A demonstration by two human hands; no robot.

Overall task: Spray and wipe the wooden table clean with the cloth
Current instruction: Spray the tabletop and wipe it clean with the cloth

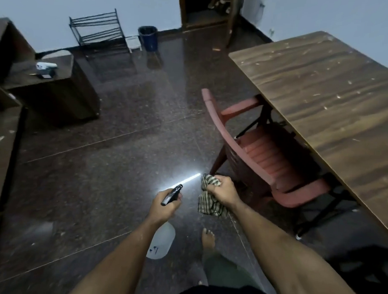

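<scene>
The wooden table (pixel 322 89) fills the right side, its top flecked with pale scraps and dust. My left hand (pixel 165 204) grips a spray bottle by its black trigger head, and the clear bottle body (pixel 161 240) hangs below my wrist. My right hand (pixel 223 189) is closed on a striped green and beige cloth (pixel 208 201) that dangles from my fist. Both hands are over the floor, to the left of the table and short of its near edge.
A red plastic chair (pixel 263 153) is tucked under the table's left side, close to my right hand. A dark low cabinet (pixel 50 91) stands at the left, a black wire rack (pixel 100 31) and blue bin (pixel 148 37) by the far wall. Polished stone floor (pixel 122 144) lies between.
</scene>
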